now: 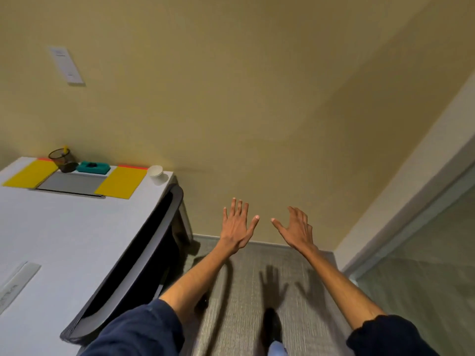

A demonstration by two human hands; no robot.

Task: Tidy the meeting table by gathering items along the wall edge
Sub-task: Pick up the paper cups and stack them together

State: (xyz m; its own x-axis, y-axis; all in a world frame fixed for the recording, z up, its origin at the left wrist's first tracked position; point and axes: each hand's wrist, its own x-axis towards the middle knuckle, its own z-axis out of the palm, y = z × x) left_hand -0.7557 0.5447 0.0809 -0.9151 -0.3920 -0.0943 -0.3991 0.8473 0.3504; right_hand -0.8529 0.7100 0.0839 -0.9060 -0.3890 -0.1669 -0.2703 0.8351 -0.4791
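1. Pretty much everything is sitting along the wall edge of the white desk (64, 227): two yellow flat folders (120, 181), a grey flat pad (70, 183) between them, a black mesh pen cup (63, 160), a teal box (93, 167), and a white paper cup (156, 173) at the corner.
2. The left hand (235, 224) and right hand (295, 228) are hovering over the carpet, well apart from the desk, fingers spreading wide, holding nothing.
3. The gathering is looking basically done. Part of the desk is running out of frame though, so leftovers there can't be ruled out.

Empty spread hands (237, 223), items (117, 181) along wall
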